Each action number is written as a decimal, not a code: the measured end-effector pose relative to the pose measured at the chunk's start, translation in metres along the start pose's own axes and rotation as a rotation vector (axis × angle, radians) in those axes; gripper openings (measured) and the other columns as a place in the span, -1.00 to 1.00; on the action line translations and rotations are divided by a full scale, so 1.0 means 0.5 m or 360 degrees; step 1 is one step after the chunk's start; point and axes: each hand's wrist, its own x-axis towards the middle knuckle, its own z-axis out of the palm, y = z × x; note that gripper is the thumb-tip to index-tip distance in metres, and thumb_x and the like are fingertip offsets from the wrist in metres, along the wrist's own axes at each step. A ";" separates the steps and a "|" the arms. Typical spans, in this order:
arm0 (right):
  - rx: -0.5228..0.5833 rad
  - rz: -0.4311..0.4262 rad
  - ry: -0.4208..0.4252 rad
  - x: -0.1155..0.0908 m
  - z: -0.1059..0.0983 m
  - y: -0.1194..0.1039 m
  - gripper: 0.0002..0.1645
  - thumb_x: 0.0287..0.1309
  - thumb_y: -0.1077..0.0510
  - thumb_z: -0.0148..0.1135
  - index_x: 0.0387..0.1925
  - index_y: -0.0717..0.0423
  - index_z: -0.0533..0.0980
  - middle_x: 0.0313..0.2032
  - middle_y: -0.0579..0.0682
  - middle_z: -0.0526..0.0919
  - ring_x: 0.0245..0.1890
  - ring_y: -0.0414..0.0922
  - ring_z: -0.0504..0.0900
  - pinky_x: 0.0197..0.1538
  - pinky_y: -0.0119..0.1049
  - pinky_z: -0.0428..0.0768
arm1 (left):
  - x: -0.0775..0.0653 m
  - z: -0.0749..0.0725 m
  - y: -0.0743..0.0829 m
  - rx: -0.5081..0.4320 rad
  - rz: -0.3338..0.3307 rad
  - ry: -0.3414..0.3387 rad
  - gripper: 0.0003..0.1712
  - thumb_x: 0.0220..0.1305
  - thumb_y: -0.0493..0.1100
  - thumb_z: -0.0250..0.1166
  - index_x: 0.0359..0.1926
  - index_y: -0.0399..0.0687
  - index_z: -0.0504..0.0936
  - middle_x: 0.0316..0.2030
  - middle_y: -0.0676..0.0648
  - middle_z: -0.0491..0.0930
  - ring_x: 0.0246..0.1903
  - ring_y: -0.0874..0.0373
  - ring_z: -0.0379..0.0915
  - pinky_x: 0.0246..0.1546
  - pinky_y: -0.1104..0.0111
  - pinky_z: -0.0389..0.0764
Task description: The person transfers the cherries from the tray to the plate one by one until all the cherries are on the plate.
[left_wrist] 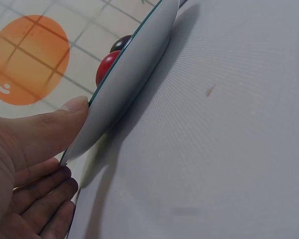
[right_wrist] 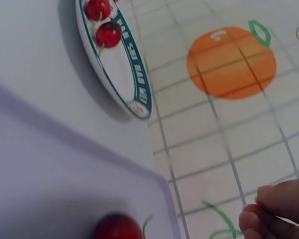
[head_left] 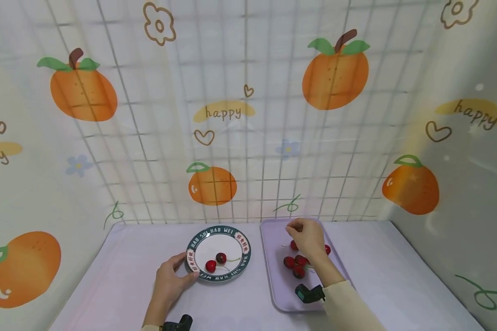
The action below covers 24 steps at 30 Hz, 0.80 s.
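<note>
A white plate [head_left: 209, 246] with a dark green lettered rim holds two dark red cherries [head_left: 210, 265] with stems. My left hand [head_left: 170, 281] holds the plate's left edge; in the left wrist view the thumb [left_wrist: 65, 117] lies on the rim and the fingers are behind and below it. Above the far part of a lilac tray [head_left: 279, 294], my right hand [head_left: 308, 236] has its fingers curled, thumb and fingertips close together. No fruit shows between those fingertips [right_wrist: 251, 219]. Several cherries [head_left: 289, 262] lie in the tray below the hand, partly hidden by it.
The tray stands to the right of the plate on a white table [head_left: 120, 276]. Behind the table's far edge hangs a pale curtain [head_left: 269, 138] printed with oranges and grid lines, and it continues along both sides.
</note>
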 end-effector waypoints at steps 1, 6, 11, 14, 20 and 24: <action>-0.0007 0.0001 0.0005 0.001 -0.005 0.007 -0.93 0.25 0.26 0.45 -0.29 0.22 0.77 -0.40 0.04 0.80 -0.34 -0.01 0.75 -0.19 -0.07 0.71 | 0.000 0.001 -0.001 0.0007 -0.0004 0.0001 -0.10 -0.03 -0.10 0.70 0.35 -0.22 0.57 0.34 -0.32 0.54 0.42 -0.34 0.35 0.46 -0.23 0.31; -0.0046 0.0028 0.0021 0.001 -0.030 0.036 -0.90 0.26 0.24 0.44 -0.27 0.23 0.76 -0.39 0.05 0.80 -0.34 0.00 0.73 -0.24 -0.08 0.69 | -0.001 0.003 -0.007 0.0008 -0.0016 0.0010 -0.11 -0.02 -0.13 0.69 0.36 -0.20 0.57 0.35 -0.30 0.54 0.43 -0.33 0.33 0.47 -0.24 0.28; -0.0109 0.0089 0.0043 -0.003 -0.052 0.068 -0.88 0.27 0.23 0.43 -0.26 0.24 0.76 -0.37 0.08 0.80 -0.32 0.02 0.72 -0.26 -0.13 0.62 | -0.003 0.004 -0.008 0.0000 -0.0019 0.0000 -0.11 -0.03 -0.12 0.69 0.35 -0.20 0.57 0.35 -0.30 0.54 0.43 -0.34 0.32 0.47 -0.26 0.26; -0.0140 0.0117 0.0057 -0.006 -0.064 0.087 -0.87 0.26 0.22 0.44 -0.26 0.25 0.76 -0.37 0.10 0.79 -0.32 0.02 0.70 -0.28 -0.16 0.59 | -0.003 0.003 -0.009 -0.0002 -0.0027 -0.0006 -0.11 -0.02 -0.11 0.69 0.36 -0.19 0.57 0.35 -0.30 0.53 0.43 -0.34 0.32 0.47 -0.25 0.27; -0.0173 0.0135 0.0061 -0.008 -0.084 0.128 -0.84 0.24 0.21 0.45 -0.26 0.27 0.76 -0.40 0.09 0.79 -0.37 0.00 0.69 -0.34 -0.20 0.57 | -0.002 0.001 -0.007 -0.0007 -0.0031 -0.0014 -0.10 -0.02 -0.10 0.69 0.37 -0.18 0.57 0.37 -0.29 0.52 0.44 -0.34 0.30 0.47 -0.24 0.27; -0.0185 0.0155 0.0049 -0.009 -0.095 0.152 -0.81 0.23 0.19 0.45 -0.24 0.29 0.76 -0.41 0.08 0.79 -0.36 0.01 0.70 -0.29 -0.15 0.57 | 0.001 0.002 -0.008 -0.0004 -0.0034 -0.0016 -0.10 -0.02 -0.08 0.69 0.37 -0.17 0.57 0.37 -0.28 0.52 0.45 -0.32 0.30 0.48 -0.25 0.26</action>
